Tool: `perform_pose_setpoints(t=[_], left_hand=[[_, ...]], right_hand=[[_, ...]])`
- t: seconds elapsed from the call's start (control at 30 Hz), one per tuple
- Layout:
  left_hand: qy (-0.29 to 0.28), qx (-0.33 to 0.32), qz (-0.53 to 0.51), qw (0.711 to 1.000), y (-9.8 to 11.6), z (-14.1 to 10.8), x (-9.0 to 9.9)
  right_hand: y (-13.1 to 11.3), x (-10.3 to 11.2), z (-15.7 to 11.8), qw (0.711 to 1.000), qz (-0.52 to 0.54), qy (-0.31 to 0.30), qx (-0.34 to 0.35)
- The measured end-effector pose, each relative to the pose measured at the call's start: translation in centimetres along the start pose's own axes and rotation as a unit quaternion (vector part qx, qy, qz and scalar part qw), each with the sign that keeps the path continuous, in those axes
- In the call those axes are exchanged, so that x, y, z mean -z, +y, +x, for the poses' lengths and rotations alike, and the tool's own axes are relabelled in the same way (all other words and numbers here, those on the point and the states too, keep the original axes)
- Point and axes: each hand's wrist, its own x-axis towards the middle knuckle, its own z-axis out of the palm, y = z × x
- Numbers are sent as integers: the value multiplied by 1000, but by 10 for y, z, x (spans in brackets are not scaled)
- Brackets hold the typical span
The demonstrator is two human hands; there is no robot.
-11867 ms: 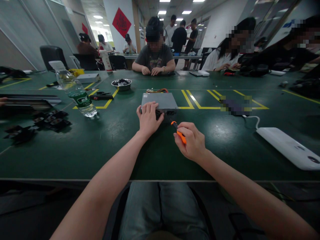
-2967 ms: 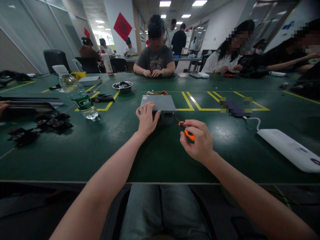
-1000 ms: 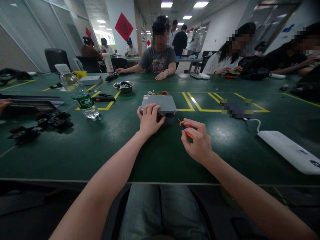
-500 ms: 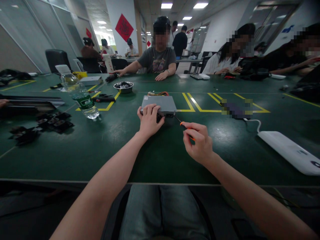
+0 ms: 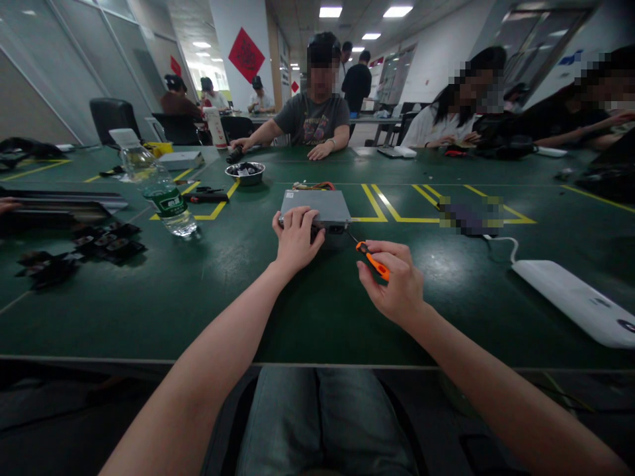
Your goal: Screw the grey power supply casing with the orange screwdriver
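Observation:
A grey metal box [image 5: 322, 203] with a socket on its near side and coloured wires [image 5: 317, 186] behind it lies on the green table [image 5: 317, 304]. My left hand [image 5: 296, 239] grips its near left part, fingers on the top and thumb at the near side. To the right, my right hand [image 5: 397, 277] holds an orange and black screwdriver [image 5: 380, 266]. The tool's thin shaft points up and left to the box's near right corner; whether the tip touches is too small to tell.
On the left stand a water bottle [image 5: 169, 195], black parts [image 5: 109, 243] and a metal bowl [image 5: 245, 173]. A white power bank [image 5: 575, 301] lies at the right, cabled to a blurred phone [image 5: 469, 217]. A person [image 5: 317, 122] sits opposite.
My right thumb has come away from the screwdriver handle, so more orange shows. My left hand and the box have stayed put. The person opposite has moved a dark object rightward.

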Motion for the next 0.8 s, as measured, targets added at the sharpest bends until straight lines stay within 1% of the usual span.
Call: perform_pose_setpoints(t=[0.1, 0.2, 0.33, 0.4, 0.57, 0.67, 0.8], left_hand=[[-3, -1, 2, 1000, 0, 0, 0], [-2, 1, 2, 1000, 0, 0, 0], [-1, 2, 5, 1000, 0, 0, 0], [1, -1, 6, 1000, 0, 0, 0], [4, -2, 13, 1000, 0, 0, 0], [5, -3, 16, 1000, 0, 0, 0], [4, 0, 11, 1000, 0, 0, 0]], right_hand=[[0, 0, 0, 1000, 7, -7, -5], [-1, 0, 1, 1000, 23, 7, 6], [0, 0, 1, 1000, 1, 19, 8], [1, 0, 0, 1000, -2, 14, 9], [-1, -1, -1, 1000, 27, -14, 4], [-1, -1, 0, 1000, -3, -5, 6], [3, 2, 1, 998, -34, 15, 43]])
